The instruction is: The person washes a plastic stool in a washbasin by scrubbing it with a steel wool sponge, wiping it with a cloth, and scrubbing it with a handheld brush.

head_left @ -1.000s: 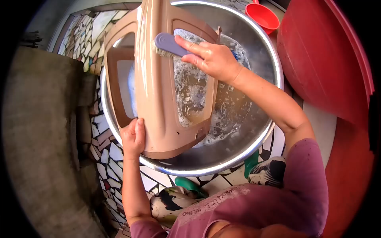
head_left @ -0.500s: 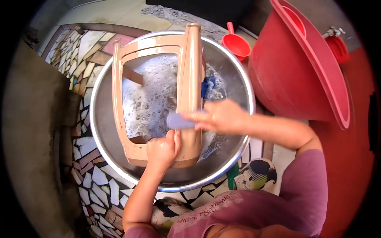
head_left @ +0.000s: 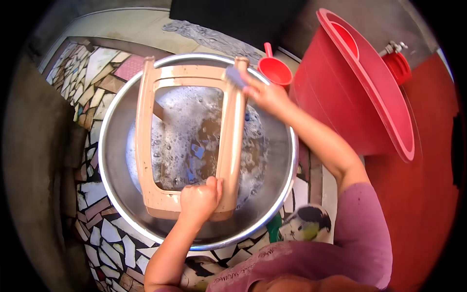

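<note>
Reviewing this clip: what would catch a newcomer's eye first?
The big metal basin of sudsy water, mid-view, with a tan plastic frame held over it by the left hand. Then the large red tub on the right, leaning, and the purple brush in the right hand at the frame's upper right corner.

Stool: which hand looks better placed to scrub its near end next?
Probably the right hand: it holds the brush against or just above the stool's far end. The left hand grips the near end, seemingly steadying it.
</note>
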`<state>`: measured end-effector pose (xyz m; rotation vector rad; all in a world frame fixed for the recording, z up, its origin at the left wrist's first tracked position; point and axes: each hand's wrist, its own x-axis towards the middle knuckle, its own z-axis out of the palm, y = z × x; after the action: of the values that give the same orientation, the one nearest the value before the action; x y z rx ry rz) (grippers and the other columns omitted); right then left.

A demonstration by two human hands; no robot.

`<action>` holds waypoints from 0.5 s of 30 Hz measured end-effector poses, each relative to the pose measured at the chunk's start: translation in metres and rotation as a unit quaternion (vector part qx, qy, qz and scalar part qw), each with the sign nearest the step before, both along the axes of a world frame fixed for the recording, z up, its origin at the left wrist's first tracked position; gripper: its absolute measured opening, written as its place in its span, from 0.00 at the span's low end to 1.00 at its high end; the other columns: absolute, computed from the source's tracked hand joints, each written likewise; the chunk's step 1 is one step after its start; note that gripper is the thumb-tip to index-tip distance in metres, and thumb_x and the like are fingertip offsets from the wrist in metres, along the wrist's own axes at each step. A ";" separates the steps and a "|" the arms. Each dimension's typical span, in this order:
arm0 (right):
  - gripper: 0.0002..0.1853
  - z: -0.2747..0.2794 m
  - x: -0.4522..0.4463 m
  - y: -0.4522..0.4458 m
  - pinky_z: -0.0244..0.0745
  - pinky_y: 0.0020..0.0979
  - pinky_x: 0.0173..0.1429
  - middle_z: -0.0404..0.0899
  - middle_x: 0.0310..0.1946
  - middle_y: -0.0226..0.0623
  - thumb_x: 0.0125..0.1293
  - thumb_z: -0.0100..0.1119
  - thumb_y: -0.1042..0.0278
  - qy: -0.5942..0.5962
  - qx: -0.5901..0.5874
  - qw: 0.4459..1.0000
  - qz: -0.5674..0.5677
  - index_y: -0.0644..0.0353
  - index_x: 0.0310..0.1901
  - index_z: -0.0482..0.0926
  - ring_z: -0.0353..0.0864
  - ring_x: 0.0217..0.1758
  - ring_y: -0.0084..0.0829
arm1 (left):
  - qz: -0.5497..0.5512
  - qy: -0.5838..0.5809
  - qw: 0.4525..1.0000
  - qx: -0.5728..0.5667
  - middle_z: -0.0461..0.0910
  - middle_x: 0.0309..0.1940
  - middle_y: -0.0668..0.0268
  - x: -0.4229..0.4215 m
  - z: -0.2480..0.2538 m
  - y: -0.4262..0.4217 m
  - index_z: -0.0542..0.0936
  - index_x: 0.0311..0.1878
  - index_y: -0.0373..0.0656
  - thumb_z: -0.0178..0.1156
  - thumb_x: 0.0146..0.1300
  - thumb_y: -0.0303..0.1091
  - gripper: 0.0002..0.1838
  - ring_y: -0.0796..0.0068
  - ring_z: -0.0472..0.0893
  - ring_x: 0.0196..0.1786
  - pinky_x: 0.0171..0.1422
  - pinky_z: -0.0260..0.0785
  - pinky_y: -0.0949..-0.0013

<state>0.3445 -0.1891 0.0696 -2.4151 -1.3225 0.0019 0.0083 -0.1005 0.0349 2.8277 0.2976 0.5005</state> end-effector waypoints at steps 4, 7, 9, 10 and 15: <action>0.27 0.019 0.024 0.031 0.77 0.43 0.41 0.83 0.37 0.49 0.72 0.50 0.41 -0.114 -0.033 0.992 0.041 0.33 0.71 0.67 0.84 0.39 0.47 | 0.008 0.008 1.000 -0.003 0.71 0.06 0.65 -0.002 0.003 0.002 0.71 0.21 0.49 0.59 0.67 0.44 0.19 0.63 0.75 0.10 0.17 0.70 0.61; 0.26 0.042 0.018 0.074 0.77 0.45 0.40 0.84 0.34 0.46 0.71 0.45 0.35 -0.139 -0.081 0.984 0.074 0.24 0.69 0.68 0.83 0.37 0.50 | -0.007 0.012 1.000 -0.019 0.71 0.06 0.66 -0.001 0.002 -0.003 0.70 0.20 0.50 0.59 0.67 0.44 0.19 0.64 0.75 0.09 0.17 0.70 0.62; 0.27 0.051 -0.004 0.130 0.77 0.45 0.40 0.84 0.34 0.44 0.70 0.45 0.34 -0.150 -0.081 0.975 0.142 0.23 0.69 0.67 0.83 0.38 0.49 | -0.014 0.014 1.000 -0.019 0.71 0.06 0.67 0.000 -0.002 -0.006 0.70 0.20 0.50 0.59 0.67 0.44 0.20 0.65 0.75 0.09 0.16 0.69 0.63; 0.27 0.044 -0.004 0.136 0.77 0.45 0.40 0.84 0.34 0.44 0.70 0.45 0.34 -0.146 -0.083 0.976 0.141 0.23 0.69 0.67 0.83 0.38 0.49 | -0.012 0.019 1.000 -0.018 0.71 0.06 0.67 -0.002 -0.005 -0.008 0.70 0.20 0.50 0.59 0.67 0.45 0.20 0.66 0.74 0.09 0.16 0.69 0.63; 0.28 0.027 0.037 0.053 0.76 0.43 0.38 0.83 0.31 0.43 0.71 0.45 0.35 -0.132 -0.001 0.971 0.200 0.24 0.72 0.64 0.83 0.33 0.45 | 0.008 0.008 1.000 -0.027 0.70 0.06 0.68 -0.008 -0.003 0.000 0.70 0.20 0.50 0.60 0.67 0.45 0.20 0.67 0.75 0.09 0.17 0.67 0.65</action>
<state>0.3811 -0.1361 0.0966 -2.1621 -1.9102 -0.2161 -0.0002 -0.1008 0.0319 2.7797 0.3309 0.4658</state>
